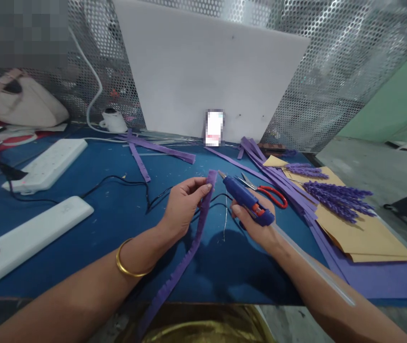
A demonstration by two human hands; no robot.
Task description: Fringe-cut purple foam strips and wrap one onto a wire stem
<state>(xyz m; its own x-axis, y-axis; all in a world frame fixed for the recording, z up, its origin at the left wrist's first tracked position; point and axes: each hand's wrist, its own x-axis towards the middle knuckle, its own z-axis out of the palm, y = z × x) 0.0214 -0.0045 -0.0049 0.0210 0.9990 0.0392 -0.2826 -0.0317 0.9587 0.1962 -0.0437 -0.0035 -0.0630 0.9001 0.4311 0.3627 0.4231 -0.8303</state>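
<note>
My left hand (pixel 189 202) pinches a purple fringed paper strip (pixel 199 228) near its top end, thumb in front. From there the strip hangs down past the table's front edge. My right hand (pixel 255 216) is wrapped round a blue hot glue gun (pixel 244 195), with a long clear glue stick (pixel 314 264) sticking out of its back along my forearm. The gun's nozzle is close to the strip's upper end; whether they touch I cannot tell. Just beyond the gun lie red-handled scissors (pixel 273 195). A thin wire or glue thread (pixel 225 219) lies between my hands.
Purple strips (pixel 278 176) and purple sheets (pixel 378 278) lie at right, beside brown paper (pixel 361 233) bearing purple lavender-like sprigs (pixel 339 195). A phone (pixel 214 127) leans on a white board (pixel 207 66). At left are a power strip (pixel 51 162), a white device (pixel 35 233) and black cables.
</note>
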